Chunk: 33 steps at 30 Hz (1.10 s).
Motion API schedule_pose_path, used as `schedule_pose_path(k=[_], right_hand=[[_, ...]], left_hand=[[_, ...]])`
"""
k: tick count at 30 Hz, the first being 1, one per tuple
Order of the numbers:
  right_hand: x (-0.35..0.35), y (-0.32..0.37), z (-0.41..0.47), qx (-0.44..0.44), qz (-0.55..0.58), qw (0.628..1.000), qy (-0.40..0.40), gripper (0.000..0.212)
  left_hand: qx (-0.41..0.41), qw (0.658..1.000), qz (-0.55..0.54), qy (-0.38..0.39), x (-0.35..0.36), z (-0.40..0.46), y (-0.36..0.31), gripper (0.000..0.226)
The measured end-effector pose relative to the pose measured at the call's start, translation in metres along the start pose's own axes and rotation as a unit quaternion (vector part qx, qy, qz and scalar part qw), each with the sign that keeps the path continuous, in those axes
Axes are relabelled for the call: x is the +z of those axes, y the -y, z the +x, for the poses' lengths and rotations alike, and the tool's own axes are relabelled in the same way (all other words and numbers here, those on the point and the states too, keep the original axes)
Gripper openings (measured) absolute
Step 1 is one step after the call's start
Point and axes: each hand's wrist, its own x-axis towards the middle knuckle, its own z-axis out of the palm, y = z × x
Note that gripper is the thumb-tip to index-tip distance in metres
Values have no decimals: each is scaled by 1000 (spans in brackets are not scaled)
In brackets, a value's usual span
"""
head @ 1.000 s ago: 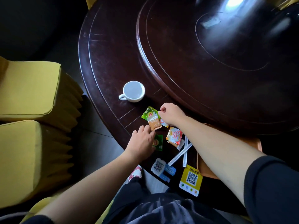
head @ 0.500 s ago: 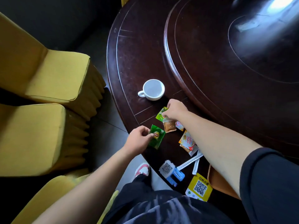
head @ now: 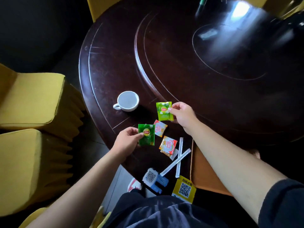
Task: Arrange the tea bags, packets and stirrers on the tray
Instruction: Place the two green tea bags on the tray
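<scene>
My left hand pinches a dark green tea bag by its left edge, just above the table. A light green tea bag is held upright by my right hand, further back. Between them two white-and-orange creamer packets lie flat on the dark wood. Two paper-wrapped stirrers lie crossed to the right of the packets. The brown tray sits at the table's near edge, mostly hidden under my right forearm.
A white cup stands left of the tea bags. A raised round turntable fills the table's far side. Two QR-code stands, blue and yellow, sit at the near edge. Yellow chairs stand to the left.
Both hands have lifted their tea bags off the table and turned them face up. The right hand left the creamer packet lying. The head camera shifted.
</scene>
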Motion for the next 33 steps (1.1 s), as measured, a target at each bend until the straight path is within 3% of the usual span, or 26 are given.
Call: schedule_pose_path(k=[4, 16, 24, 28, 33], right_hand=[[-64, -29, -32, 70, 112, 991, -13, 10], [-186, -133, -102, 195, 162, 961, -110, 9], [-194, -137, -87, 201, 178, 962, -48, 10], [-202, -142, -81, 192, 98, 975, -47, 9], [-213, -143, -84, 144, -23, 988, -49, 16]], left_hand=[[11, 998, 21, 66, 46, 2, -9, 12], [-21, 977, 127, 169, 181, -19, -2, 27], [17, 968, 230, 101, 221, -25, -9, 24], [57, 943, 319, 75, 225, -24, -5, 38], [126, 926, 351, 52, 221, -33, 4, 55]])
